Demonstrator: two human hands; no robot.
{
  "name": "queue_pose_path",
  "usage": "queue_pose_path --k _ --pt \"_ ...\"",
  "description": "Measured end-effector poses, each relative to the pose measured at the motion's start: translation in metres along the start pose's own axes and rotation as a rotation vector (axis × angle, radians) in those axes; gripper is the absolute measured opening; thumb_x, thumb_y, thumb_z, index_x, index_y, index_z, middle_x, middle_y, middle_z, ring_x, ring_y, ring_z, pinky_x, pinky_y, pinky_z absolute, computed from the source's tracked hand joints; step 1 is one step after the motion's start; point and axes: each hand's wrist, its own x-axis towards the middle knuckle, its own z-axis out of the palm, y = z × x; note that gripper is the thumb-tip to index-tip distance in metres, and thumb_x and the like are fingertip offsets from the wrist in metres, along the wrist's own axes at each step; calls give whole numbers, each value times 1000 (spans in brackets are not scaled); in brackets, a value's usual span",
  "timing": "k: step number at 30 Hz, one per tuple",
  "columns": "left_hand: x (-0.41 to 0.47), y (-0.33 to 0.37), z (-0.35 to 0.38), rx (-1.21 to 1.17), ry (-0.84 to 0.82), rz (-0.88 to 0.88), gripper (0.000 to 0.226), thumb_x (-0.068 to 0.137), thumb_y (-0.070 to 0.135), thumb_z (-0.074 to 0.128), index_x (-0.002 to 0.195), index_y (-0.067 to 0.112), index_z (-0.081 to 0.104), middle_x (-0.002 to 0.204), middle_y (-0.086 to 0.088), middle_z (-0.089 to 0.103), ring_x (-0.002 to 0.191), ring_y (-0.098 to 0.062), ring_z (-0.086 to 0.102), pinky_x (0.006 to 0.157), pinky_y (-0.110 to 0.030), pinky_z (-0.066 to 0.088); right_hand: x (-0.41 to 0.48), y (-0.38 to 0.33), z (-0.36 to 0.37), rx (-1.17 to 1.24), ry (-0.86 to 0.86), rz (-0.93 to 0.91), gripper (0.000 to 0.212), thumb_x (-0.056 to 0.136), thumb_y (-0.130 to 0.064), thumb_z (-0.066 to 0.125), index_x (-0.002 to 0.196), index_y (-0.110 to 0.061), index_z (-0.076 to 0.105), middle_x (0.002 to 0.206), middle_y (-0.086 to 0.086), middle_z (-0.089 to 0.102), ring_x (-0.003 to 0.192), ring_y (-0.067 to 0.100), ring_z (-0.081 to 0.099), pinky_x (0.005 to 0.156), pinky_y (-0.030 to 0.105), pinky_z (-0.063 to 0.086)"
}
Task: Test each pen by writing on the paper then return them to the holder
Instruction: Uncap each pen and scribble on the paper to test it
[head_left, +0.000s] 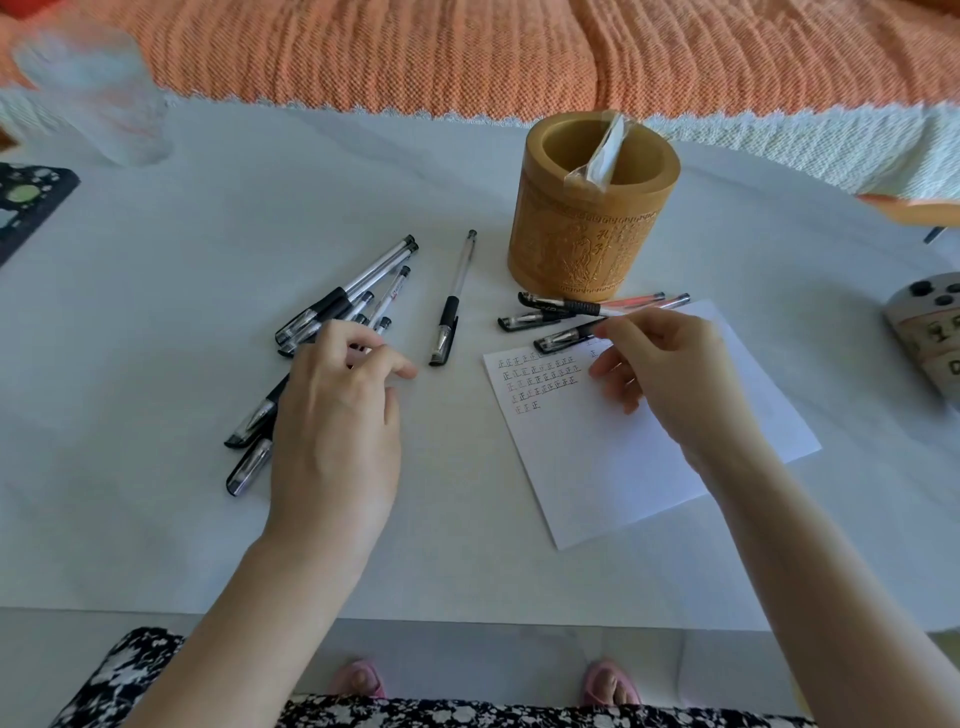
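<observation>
A white paper (613, 467) with rows of small written marks lies right of centre. My right hand (670, 374) pinches a capped black pen (563, 339) at the paper's top edge. Two more pens (550, 312) lie just behind it, at the foot of the carved bamboo holder (592, 223), which has a clear plastic wrapper (597, 156) in it. A single pen (451, 306) lies alone in the middle. My left hand (337, 410) hovers with fingers loosely curled over a pile of several pens (343, 296) on the left; I cannot tell whether it touches them.
The white table (208, 218) ends at a near edge at the bottom. An orange blanket (467, 52) lies beyond the far edge. A clear cup (98, 98) and a dark object (26, 202) sit far left; a grey device (930, 332) sits far right.
</observation>
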Motion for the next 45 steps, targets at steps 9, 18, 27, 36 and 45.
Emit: queue_pose_path --k 9,18,27,36,45 --pt "4 -1 0 -27 3 -27 30 81 -12 51 95 13 62 110 -4 50 90 -24 59 68 -33 44 2 5 1 -112 44 -52 17 92 -12 49 96 -13 66 55 -4 64 36 7 44 40 17 38" --pt "2 5 -5 -144 84 32 27 80 -11 54 93 12 58 104 -3 49 78 -18 57 68 -38 49 2 5 0 -109 48 -89 25 90 -9 47 106 -17 64 55 -3 64 41 7 48 48 24 41" --pt "-3 25 -3 -349 105 253 20 81 -6 58 93 10 55 98 0 50 82 -5 52 74 -17 47 -6 -2 3 68 -48 -122 19 92 -7 50 98 -11 67 58 0 63 45 14 50 43 24 42" --pt "-9 42 3 -600 10 311 31 81 2 67 101 15 46 104 0 55 91 -9 61 72 -25 53 -30 -19 18 357 -399 -189 20 85 -24 61 87 -6 68 59 3 57 45 16 44 42 17 35" --pt "-11 30 8 -457 -101 238 13 87 26 61 97 17 61 88 11 63 78 -3 56 67 -13 44 -24 -18 5 499 -193 -176 22 84 -29 58 78 -10 67 58 1 56 45 16 42 44 22 35"
